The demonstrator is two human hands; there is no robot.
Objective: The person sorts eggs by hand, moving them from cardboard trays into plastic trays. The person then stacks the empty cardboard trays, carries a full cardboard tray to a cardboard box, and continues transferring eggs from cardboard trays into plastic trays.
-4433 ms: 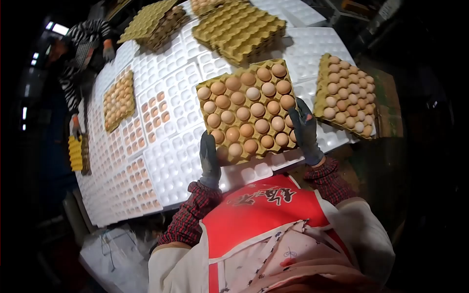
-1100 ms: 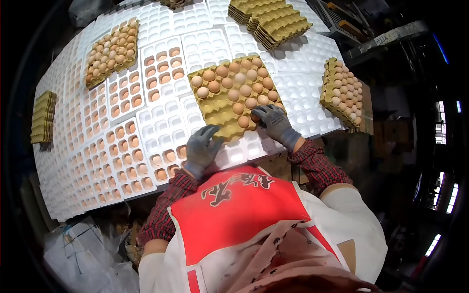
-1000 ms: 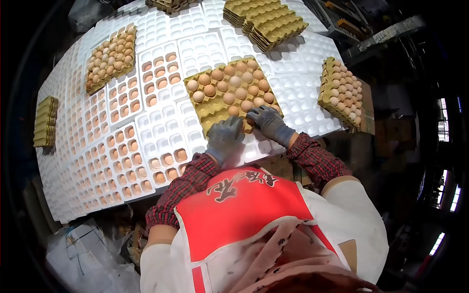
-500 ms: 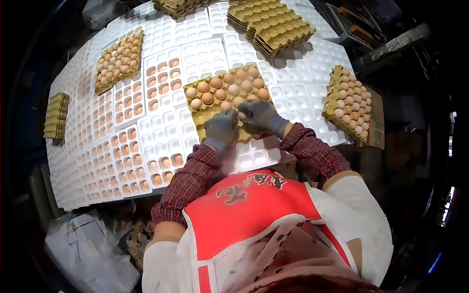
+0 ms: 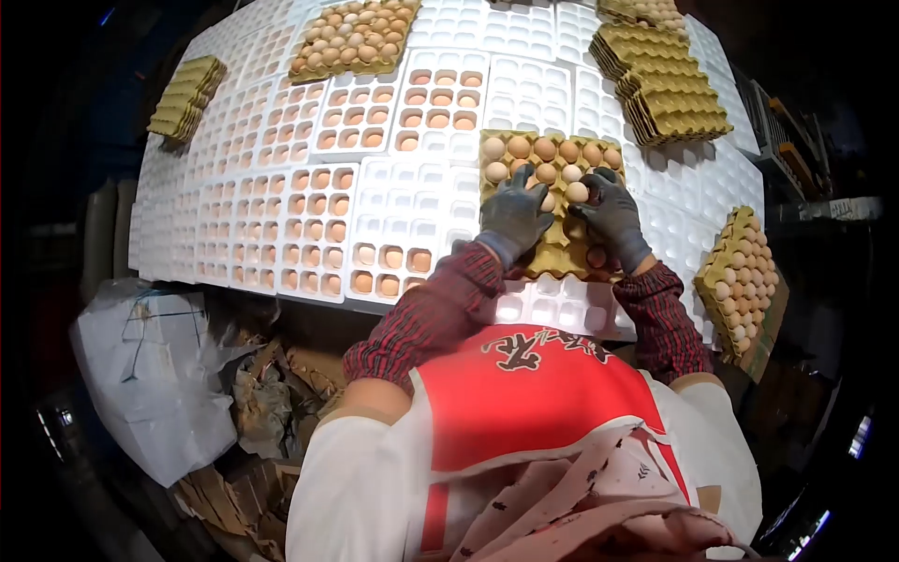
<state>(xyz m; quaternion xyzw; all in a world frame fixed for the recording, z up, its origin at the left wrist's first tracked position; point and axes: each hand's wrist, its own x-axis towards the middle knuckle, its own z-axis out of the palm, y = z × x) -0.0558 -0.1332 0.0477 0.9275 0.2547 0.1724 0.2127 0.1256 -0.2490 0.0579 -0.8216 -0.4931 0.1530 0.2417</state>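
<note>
In front of me a pulp egg tray [image 5: 551,258] holds rows of brown eggs at its far side, with bare hollows nearer my body. My left hand [image 5: 513,217], in a grey glove, is over the tray's left part, finger and thumb curled about an egg [image 5: 531,178]. Another egg [image 5: 548,202] shows beside its thumb. My right hand [image 5: 611,214], gloved too, grips a pale egg [image 5: 577,192] at its fingertips above the tray. Under that hand one more egg [image 5: 596,255] sits in the near right part. The palms hide some hollows.
White foam trays [image 5: 398,201] cover the table, several of them filled with eggs. A full pulp tray [image 5: 351,39] lies far left, another [image 5: 740,281] at the right edge. Stacks of pulp trays stand at back right [image 5: 665,84] and left [image 5: 187,98]. A wrapped white box [image 5: 150,375] is below left.
My view has swung left, so the scene sits further right. My hands have spread apart and moved farther up the tray, toward the egg rows. An egg now shows at the right fingertips.
</note>
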